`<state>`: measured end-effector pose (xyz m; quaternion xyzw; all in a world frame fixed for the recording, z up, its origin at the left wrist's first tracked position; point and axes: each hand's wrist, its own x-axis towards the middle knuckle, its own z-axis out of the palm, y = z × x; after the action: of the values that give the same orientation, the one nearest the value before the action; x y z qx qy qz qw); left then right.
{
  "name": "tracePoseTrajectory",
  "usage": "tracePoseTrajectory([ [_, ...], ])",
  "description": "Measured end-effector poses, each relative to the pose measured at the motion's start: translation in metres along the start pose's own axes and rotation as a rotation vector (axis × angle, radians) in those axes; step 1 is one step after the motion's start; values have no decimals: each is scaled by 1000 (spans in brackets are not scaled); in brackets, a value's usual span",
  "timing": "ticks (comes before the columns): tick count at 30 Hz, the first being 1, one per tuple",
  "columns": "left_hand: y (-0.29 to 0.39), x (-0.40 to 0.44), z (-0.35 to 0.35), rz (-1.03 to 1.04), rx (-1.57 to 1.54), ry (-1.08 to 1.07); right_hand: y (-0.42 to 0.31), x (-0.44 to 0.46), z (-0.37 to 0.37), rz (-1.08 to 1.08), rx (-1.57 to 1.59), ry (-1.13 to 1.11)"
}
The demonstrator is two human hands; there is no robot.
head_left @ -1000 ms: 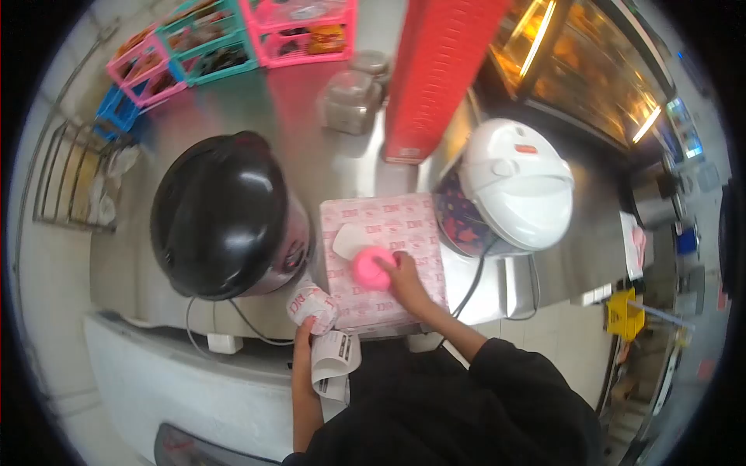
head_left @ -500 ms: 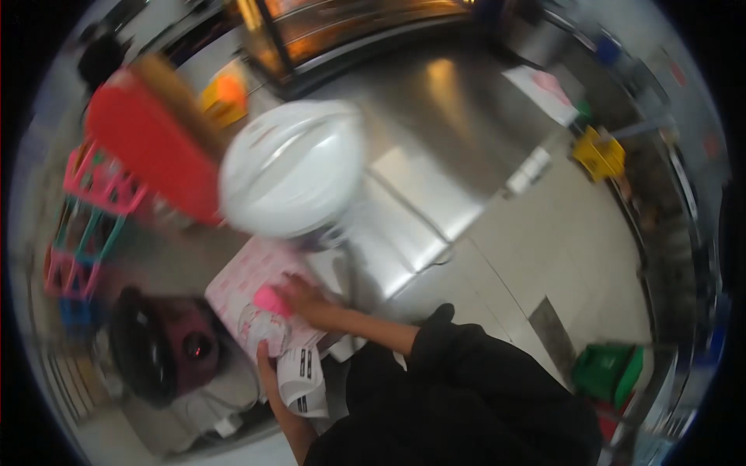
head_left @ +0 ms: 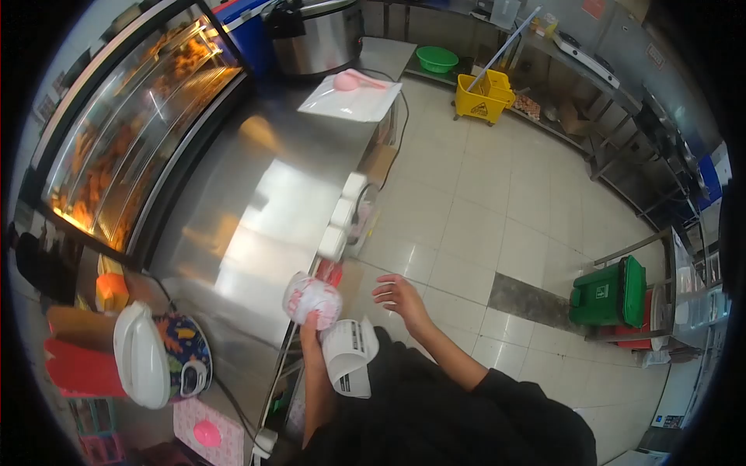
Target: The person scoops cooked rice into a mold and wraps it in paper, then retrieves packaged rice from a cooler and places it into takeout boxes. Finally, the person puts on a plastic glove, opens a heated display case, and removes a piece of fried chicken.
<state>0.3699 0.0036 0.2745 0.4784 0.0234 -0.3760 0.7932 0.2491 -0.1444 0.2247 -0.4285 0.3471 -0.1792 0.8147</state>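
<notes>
The left hand (head_left: 312, 325), its forearm upright in view, grips a wrapped bundle (head_left: 312, 300) by its lower edge, printed paper (head_left: 347, 353) hanging just beside. The right hand (head_left: 400, 299) reaches out over the floor (head_left: 435, 225), fingers loosely spread and slightly bent. A pink disc (head_left: 207, 433) lies on patterned paper (head_left: 186, 419) near a closed, white-lidded cooker (head_left: 148, 357). The lit glass case (head_left: 140, 132) holds browned food (head_left: 97, 171) on shelves; farther off, a handle (head_left: 505, 48) leans in a yellow bucket (head_left: 483, 97).

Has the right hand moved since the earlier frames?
Yes: the right hand has gone from the pink round object out past the edge of the steel counter.
</notes>
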Motion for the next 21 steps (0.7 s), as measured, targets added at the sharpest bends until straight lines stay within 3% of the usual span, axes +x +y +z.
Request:
tracePoseTrajectory([
  [3, -24, 50, 62, -81, 90, -74, -48, 34, -49, -90, -6, 97],
  [5, -40, 86, 107, -176, 250, -286, -89, 64, -82, -106, -25, 90],
  [7, -60, 128, 162, -157, 201, -275, -142, 100, -113, -197, -191, 31],
  [9, -84, 185, 213, -363, 250, -459, -180, 140, -153, -230, -241, -21],
  [11, -116, 248, 272, -415, 327, -599, -223, 178, -189, -298, -146, -89],
  [15, -134, 363, 420, -532, 582, -990, -325, 248, -254, -259, -46, 158],
  [17, -150, 413, 488, -584, 581, -1060, -365, 281, -287, -249, 111, 259],
  [19, -166, 464, 547, -738, 639, -1197, -391, 315, -323, -291, 115, 329],
  [21, -189, 497, 592, -741, 710, -1293, -413, 342, -358, -365, 118, 373],
])
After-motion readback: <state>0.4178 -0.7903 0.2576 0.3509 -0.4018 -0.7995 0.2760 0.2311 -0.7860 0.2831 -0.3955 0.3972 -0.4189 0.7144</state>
